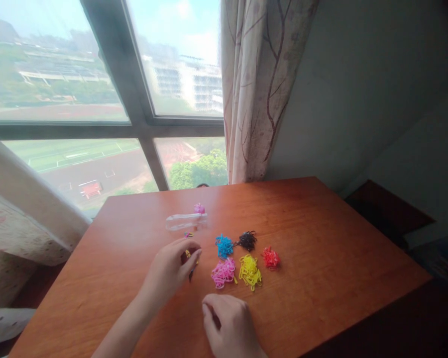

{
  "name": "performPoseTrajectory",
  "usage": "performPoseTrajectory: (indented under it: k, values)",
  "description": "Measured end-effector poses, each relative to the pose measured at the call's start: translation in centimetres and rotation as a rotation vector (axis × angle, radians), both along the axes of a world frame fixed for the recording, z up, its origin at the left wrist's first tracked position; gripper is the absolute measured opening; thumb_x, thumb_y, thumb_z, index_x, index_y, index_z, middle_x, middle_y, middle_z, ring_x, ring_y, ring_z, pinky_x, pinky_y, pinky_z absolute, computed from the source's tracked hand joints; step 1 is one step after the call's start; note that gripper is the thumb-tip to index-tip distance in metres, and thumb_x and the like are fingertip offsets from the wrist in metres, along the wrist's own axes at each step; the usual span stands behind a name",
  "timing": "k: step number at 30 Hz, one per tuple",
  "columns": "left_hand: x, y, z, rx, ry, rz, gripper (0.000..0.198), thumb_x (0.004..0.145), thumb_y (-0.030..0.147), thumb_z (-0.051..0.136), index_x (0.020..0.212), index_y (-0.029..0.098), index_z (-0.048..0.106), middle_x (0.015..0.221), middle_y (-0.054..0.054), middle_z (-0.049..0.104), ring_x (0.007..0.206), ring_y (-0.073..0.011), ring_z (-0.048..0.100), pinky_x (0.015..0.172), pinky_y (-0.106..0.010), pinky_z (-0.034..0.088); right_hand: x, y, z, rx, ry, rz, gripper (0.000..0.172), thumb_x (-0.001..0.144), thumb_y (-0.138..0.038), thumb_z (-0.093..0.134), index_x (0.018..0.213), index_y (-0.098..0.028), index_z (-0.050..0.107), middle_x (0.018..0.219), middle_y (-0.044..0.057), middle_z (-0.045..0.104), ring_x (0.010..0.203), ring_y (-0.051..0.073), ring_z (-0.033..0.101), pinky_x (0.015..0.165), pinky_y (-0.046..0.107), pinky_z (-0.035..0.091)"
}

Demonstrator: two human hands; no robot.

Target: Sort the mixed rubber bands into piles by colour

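Note:
My left hand (171, 264) is curled, thumb and fingertips close together, over a few small yellow and dark bands (188, 254) that it partly covers. Anything in its pinch is hidden. My right hand (229, 323) rests near the table's front side with its fingers curled in, and whatever they hold does not show. Beyond it lie small heaps of stretchy-looking loops: pink (224, 273), yellow (250, 272), blue (224, 246), black (248, 240) and red (271, 258). A little multicoloured cluster (187, 234) sits just past my left hand.
Behind the heaps, a clear plastic bag or sleeve (184, 222) lies on the brown wooden table (321, 238), a small pink-purple bundle (199, 208) at its far side. A window (142, 127) and patterned curtain (248, 89) stand beyond the back edge; a wall (351, 89) is on the right.

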State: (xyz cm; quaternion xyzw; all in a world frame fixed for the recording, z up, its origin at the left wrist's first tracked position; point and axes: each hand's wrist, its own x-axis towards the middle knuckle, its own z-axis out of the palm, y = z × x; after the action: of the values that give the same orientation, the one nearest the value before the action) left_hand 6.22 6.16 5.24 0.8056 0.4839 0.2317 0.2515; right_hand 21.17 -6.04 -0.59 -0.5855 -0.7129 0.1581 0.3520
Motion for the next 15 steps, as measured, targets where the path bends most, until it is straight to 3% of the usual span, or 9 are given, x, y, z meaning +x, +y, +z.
performPoseTrajectory:
  k: [7, 15]
  values:
    - [3.3, 3.5, 0.0, -0.073, 0.132, -0.034, 0.021, 0.083, 0.028, 0.054, 0.078, 0.018, 0.072, 0.077, -0.004, 0.075, 0.067, -0.0173, 0.066, 0.06, -0.024, 0.043, 0.0, 0.4, -0.7, 0.045, 0.037, 0.008, 0.019, 0.086, -0.018, 0.04, 0.076, -0.024, 0.055, 0.063, -0.003, 0.06, 0.057, 0.014, 0.057, 0.056, 0.025, 0.03]
    - [5.7, 5.0, -1.0, -0.08, 0.23, -0.005, 0.02, 0.081, 0.026, 0.056, 0.082, 0.02, 0.075, 0.082, -0.006, 0.078, 0.074, -0.0203, 0.069, 0.064, -0.026, 0.042, 0.0, 0.3, -0.7, 0.05, 0.055, 0.012, 0.02, 0.087, -0.018, 0.04, 0.078, -0.025, 0.057, 0.065, -0.003, 0.062, 0.058, 0.014, 0.059, 0.057, 0.024, 0.032]
